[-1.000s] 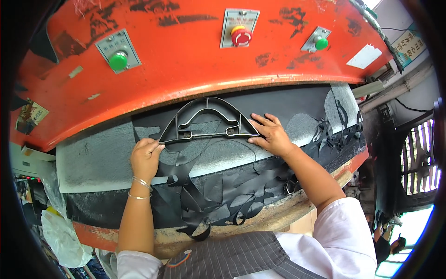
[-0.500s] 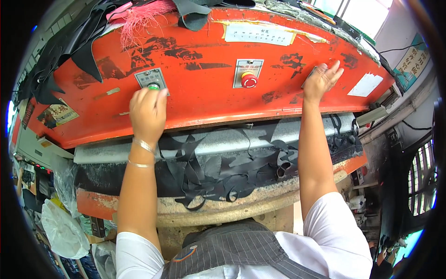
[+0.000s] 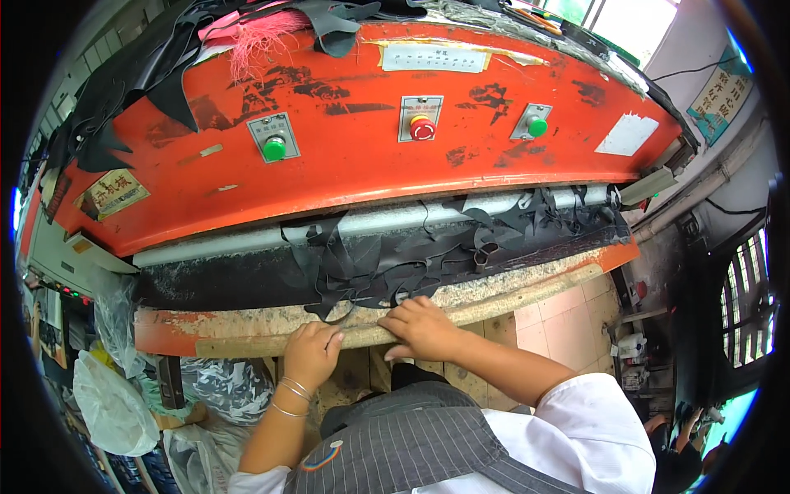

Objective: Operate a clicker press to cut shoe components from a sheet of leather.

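Note:
My left hand (image 3: 311, 359) is at the worn tan front edge (image 3: 247, 346) of the press bed, its fingers curled in and a small dark bit showing by the thumb; what it grips is hidden. Just to the right, my right hand (image 3: 421, 329) lies over the same edge, fingers resting on it and thumb apart below. Thin black cut-out scraps (image 3: 370, 255), looking like leather or rubber sheet, lie tangled on the dark bed (image 3: 206, 280) beyond both hands. Some dangle near my fingertips.
Above the bed stands the red machine front (image 3: 346, 165), with a left green button (image 3: 274, 148), a red emergency knob (image 3: 422, 128) and a right green button (image 3: 536, 127). Black sheets (image 3: 333, 25) and pink fringe (image 3: 262, 45) lie on top. Plastic bags (image 3: 115, 403) stand at left.
Both hands have come down from the red panel to the front edge, uncovering the two green buttons. The red front sits higher above the bed, and the black scraps have shifted.

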`<state>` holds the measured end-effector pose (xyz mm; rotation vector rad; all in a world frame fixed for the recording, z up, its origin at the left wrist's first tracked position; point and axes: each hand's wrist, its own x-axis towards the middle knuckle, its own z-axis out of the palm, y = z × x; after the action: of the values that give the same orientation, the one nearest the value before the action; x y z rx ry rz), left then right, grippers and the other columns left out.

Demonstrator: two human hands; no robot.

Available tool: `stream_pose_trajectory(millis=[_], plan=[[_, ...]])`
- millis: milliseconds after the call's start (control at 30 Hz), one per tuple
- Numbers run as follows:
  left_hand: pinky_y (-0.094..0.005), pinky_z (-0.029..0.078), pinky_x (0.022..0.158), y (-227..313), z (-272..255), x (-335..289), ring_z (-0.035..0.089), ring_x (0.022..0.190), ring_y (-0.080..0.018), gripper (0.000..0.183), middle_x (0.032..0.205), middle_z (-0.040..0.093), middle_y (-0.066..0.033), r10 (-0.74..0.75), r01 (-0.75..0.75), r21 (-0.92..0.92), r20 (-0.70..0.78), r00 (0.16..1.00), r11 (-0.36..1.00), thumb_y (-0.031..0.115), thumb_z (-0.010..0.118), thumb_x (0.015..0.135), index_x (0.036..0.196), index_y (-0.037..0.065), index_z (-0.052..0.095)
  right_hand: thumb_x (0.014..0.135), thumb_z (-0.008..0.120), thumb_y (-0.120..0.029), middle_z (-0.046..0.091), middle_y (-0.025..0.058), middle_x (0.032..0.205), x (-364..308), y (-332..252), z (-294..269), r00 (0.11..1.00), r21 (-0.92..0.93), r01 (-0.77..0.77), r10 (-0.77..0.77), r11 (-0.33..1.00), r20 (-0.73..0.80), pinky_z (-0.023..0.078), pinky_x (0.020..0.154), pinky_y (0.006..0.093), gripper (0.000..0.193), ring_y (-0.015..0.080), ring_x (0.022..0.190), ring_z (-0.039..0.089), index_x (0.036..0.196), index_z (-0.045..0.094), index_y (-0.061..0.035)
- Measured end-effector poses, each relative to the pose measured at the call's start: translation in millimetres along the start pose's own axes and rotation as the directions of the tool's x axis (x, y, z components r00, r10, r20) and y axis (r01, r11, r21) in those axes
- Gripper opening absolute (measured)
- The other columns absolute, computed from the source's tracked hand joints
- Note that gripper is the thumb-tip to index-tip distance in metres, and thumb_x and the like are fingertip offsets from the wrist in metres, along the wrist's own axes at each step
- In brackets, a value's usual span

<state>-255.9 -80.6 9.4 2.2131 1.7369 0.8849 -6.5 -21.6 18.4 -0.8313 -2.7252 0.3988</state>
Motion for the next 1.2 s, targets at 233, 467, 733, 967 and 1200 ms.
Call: stream_pose_trajectory(millis=[233, 467, 733, 967, 1200], plan=[[-0.0421, 0.042, 0.076, 6.3, 13.6, 5.0, 0.057, 0.079, -0.0311, 0.014, 0.079, 0.058, -0.0093, -0.059, 0.067, 0.089, -0.095, 0.994, 0.994, 0.021, 0.062, 0.081, 0.078, 0.008, 0.066, 0.067, 0.072, -0.018, 0.058, 0.0078, 0.088, 10.6, -13.9, 24.6, 0.983, -0.071, -0.112, 0.100, 0.991, -0.152, 0.048, 0.075, 0.0356, 0.033, 0.0252, 0.087, 0.057, 0.094, 0.060, -0.0046], [-0.0451, 0.049, 0.068, -6.1, -5.6, 32.5, 0.061, 0.072, -0.0345, 0.025, 0.071, 0.062, -0.0142, -0.190, 0.195, 0.010, 0.269, 0.944, 0.981, 0.028, 0.065, 0.081, 0.071, 0.005, 0.071, 0.069, 0.068, -0.019, 0.059, 0.0077, 0.088, 10.7, -7.9, 26.0, 0.990, -0.073, -0.100, 0.092, 0.992, -0.102, 0.049, 0.072, 0.0348, 0.032, 0.0238, 0.084, 0.060, 0.097, 0.062, -0.0043], [-0.0394, 0.050, 0.078, -107.4, 22.2, 250.7, 0.063, 0.087, -0.0342, 0.024, 0.090, 0.067, -0.0167, -0.052, 0.022, -0.280, -0.102, 0.993, 0.960, 0.027, 0.068, 0.082, 0.090, 0.005, 0.071, 0.085, 0.066, -0.036, 0.065, 0.0179, 0.106, 76.6, 44.4, -22.2, 0.934, 0.546, -0.247, 0.046, 0.801, 0.356, 0.049, 0.086, 0.0434, 0.044, 0.0352, 0.103, 0.061, 0.115, 0.061, -0.0033], [-0.0438, 0.041, 0.091, -139.2, 92.6, 370.5, 0.051, 0.107, -0.0303, 0.025, 0.101, 0.061, -0.0074, -0.230, 0.230, 0.014, 0.150, 0.962, 0.973, 0.018, 0.067, 0.075, 0.099, 0.016, 0.074, 0.089, 0.063, -0.036, 0.064, 0.0183, 0.108, 161.0, 70.0, -15.6, 0.981, 0.623, -0.169, 0.067, 0.763, 0.183, 0.047, 0.091, 0.0415, 0.048, 0.0337, 0.103, 0.060, 0.121, 0.058, -0.0014], [-0.0403, 0.045, 0.096, -141.6, 95.1, 333.9, 0.056, 0.110, -0.0368, 0.034, 0.121, 0.058, -0.0169, 0.086, -0.137, -0.450, -0.131, 0.988, 0.883, -0.006, 0.050, 0.076, 0.107, 0.005, 0.061, 0.097, 0.056, -0.032, 0.042, 0.0169, 0.143, 175.2, 79.3, 3.9, 0.765, 0.962, -0.234, 0.583, -0.144, 0.273, 0.035, 0.107, 0.0343, 0.067, 0.0219, 0.127, 0.046, 0.146, 0.025, 0.0018]])
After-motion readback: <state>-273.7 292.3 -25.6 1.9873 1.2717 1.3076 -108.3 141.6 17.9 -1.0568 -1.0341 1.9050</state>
